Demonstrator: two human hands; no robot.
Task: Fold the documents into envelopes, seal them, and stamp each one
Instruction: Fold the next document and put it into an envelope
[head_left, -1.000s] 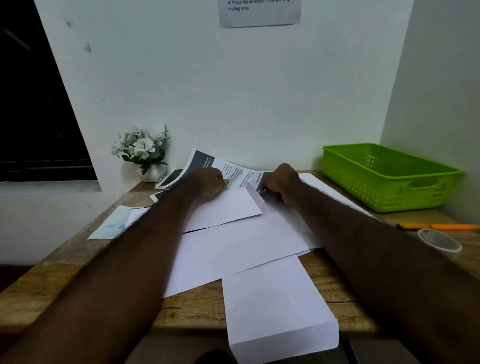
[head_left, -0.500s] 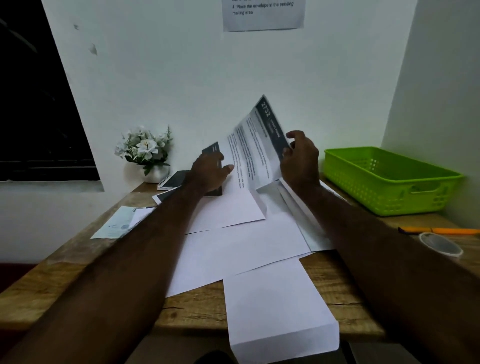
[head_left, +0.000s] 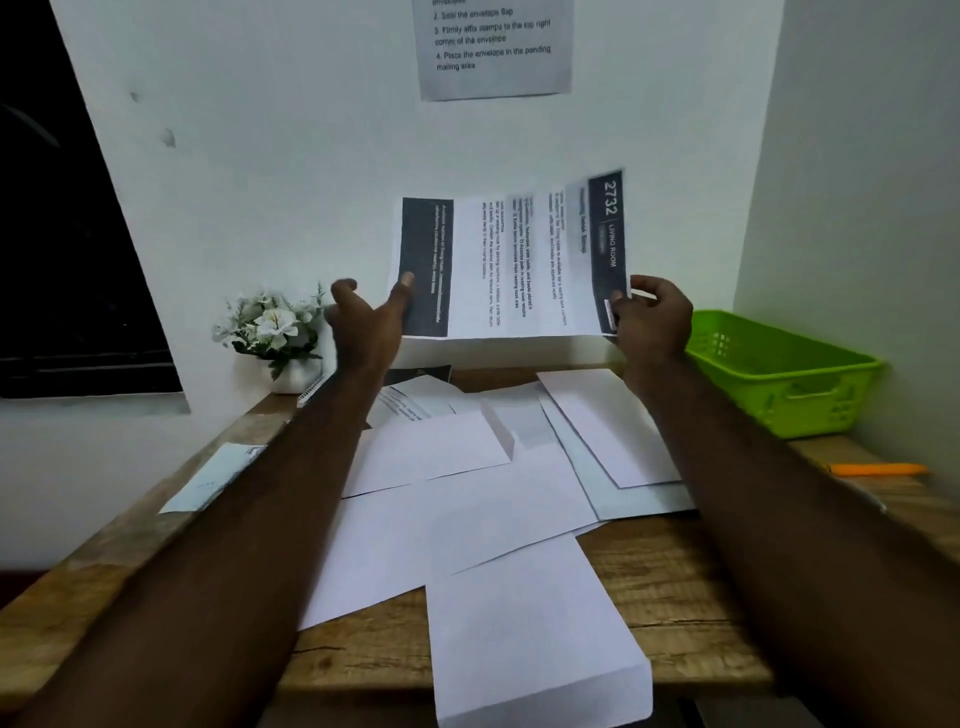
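Head view: printed document (head_left: 511, 265) held up above the table (head_left: 675, 597), sideways. Left hand (head_left: 369, 325) thumb on its left edge, fingers probably behind; right hand (head_left: 652, 319) pinches right edge. Envelopes (head_left: 530, 623) lie below.

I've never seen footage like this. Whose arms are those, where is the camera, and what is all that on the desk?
No machine here: a person wears a camera on the head, looking forward and down, so both arms reach into the picture. The left hand and right hand hold a printed document up by its bottom corners, sideways, above the wooden desk. On the desk lie white envelopes and loose sheets, overlapping. A green basket sits at the right, an orange pen near it, a small flower pot at the left. An instruction sheet hangs on the wall.
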